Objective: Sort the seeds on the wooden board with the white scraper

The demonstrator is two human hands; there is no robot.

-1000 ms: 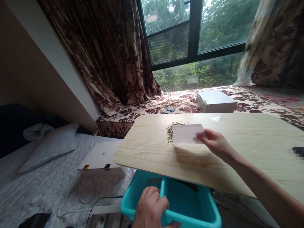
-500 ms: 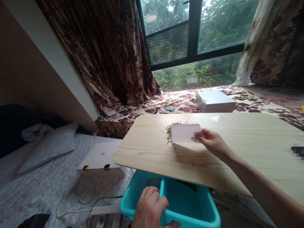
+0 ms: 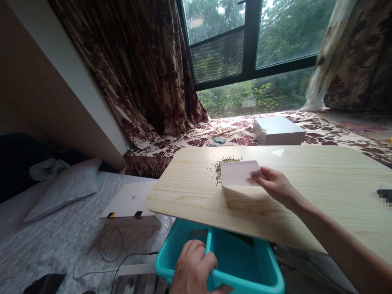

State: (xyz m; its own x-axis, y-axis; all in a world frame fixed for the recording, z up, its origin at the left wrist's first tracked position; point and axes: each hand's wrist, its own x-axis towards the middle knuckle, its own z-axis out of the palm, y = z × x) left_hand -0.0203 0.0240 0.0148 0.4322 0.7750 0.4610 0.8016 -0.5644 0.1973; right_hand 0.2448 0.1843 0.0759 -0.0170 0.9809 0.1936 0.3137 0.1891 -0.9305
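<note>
My right hand (image 3: 272, 181) pinches one end of a flat, pale, round-cornered plastic scraper (image 3: 237, 173) above the wooden tabletop. Small green beans (image 3: 218, 169), perhaps mung beans, lie scattered around its left end and far edge; the scraper hides part of the pile. Below the table's near edge, my left hand (image 3: 194, 265) is closed over the central divider of a teal two-compartment bin (image 3: 275, 277). The far part of the bin sits under the tabletop (image 3: 294, 204). Some dark matter shows inside its right compartment, too shaded to make out.
A white box (image 3: 130, 204) rests on the bed at left, with cables (image 3: 101, 249) beside it. Beyond the table, a silver-white box (image 3: 280, 126) and a folded grey cloth (image 3: 218, 141) lie on the window seat. A dark object (image 3: 384, 194) is at the table's right.
My right hand has shifted the scraper very slightly toward me, and its tilt differs a little. The left hand and the bin stay in place.
</note>
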